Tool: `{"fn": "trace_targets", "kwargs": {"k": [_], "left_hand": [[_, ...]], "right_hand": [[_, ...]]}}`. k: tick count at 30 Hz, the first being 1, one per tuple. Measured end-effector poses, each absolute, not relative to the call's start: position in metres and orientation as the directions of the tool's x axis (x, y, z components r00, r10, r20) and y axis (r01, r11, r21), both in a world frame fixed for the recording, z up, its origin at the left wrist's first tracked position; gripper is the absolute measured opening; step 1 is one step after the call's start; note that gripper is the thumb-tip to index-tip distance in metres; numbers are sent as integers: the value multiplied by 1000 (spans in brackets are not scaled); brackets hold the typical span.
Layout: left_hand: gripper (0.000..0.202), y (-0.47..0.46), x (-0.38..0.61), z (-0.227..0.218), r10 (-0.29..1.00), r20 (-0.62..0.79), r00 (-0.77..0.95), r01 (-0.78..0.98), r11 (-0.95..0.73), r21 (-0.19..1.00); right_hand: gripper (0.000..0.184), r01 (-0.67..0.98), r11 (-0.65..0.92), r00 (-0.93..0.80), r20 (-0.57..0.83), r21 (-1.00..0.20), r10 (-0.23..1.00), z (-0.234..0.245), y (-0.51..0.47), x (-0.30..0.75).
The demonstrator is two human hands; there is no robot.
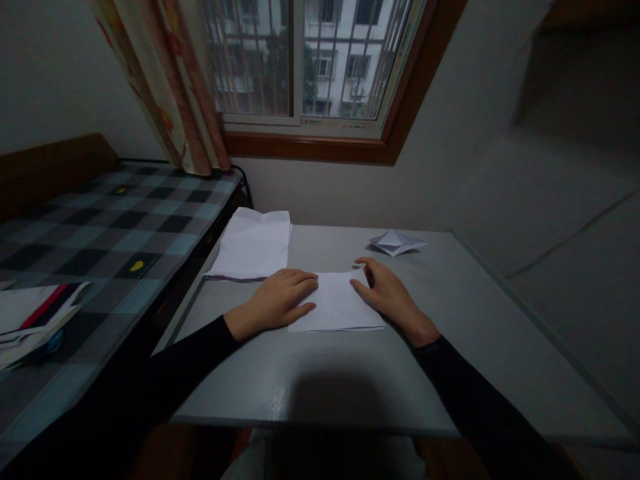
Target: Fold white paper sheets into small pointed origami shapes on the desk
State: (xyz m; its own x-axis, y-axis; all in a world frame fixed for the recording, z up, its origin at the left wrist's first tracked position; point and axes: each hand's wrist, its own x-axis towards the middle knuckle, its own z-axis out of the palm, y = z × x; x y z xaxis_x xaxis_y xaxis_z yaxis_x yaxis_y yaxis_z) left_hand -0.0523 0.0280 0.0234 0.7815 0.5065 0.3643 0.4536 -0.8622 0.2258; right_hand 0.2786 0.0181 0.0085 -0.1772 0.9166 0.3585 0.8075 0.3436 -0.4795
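Eight entries, largest first.

- Bed (125, 220), checked cover: well to the left of the left hand, past the table edge.
- Grey table (320, 380): under both hands, carrying all the paper.
- Patterned curtain (175, 87): far beyond the left hand, hanging beside the window (305, 60).
- Stack of white sheets (253, 243): just beyond the left hand at the table's far left corner, top sheet creased.
- White sheet (337, 303): flat on the table between the hands. Its left edge is under the left hand's fingers and its right edge is under the right hand's fingertips.
- Left hand (277, 300): palm down, fingers stretched flat and close together. It presses on the white sheet and grips nothing.
- Right hand (393, 300): palm down, fingers bent, tips resting on the white sheet. It is closed on nothing.
- Folded paper piece (397, 241): beyond the right hand and apart from it, resting on the table.
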Motion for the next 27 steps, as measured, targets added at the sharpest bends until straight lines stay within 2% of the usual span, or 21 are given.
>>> {"fn": "trace_targets", "kwargs": {"k": [3, 6, 9, 12, 15, 18, 27], "left_hand": [[40, 27, -51, 19, 463, 281, 841, 416, -885, 211], [44, 28, -51, 16, 475, 263, 840, 425, -877, 226], [45, 28, -51, 15, 487, 251, 836, 429, -867, 252], [48, 26, -51, 15, 500, 226, 836, 436, -855, 280], [54, 25, -53, 12, 505, 186, 843, 441, -846, 299], [62, 26, -57, 8, 485, 148, 862, 425, -850, 311], [79, 24, -59, 9, 485, 97, 869, 441, -849, 290]], "right_hand": [[43, 837, 409, -229, 446, -363, 865, 12, 18, 278], [42, 839, 478, -329, 458, -260, 826, 20, 11, 270], [47, 786, 578, -473, 387, -221, 792, 24, 0, 256], [63, 744, 618, -557, 274, -255, 784, 17, -9, 245], [74, 767, 576, -547, 181, -284, 817, 2, -10, 245], [79, 812, 519, -494, 160, -265, 855, -9, -2, 254], [74, 882, 405, -372, 171, -241, 912, -10, 11, 283]]}}
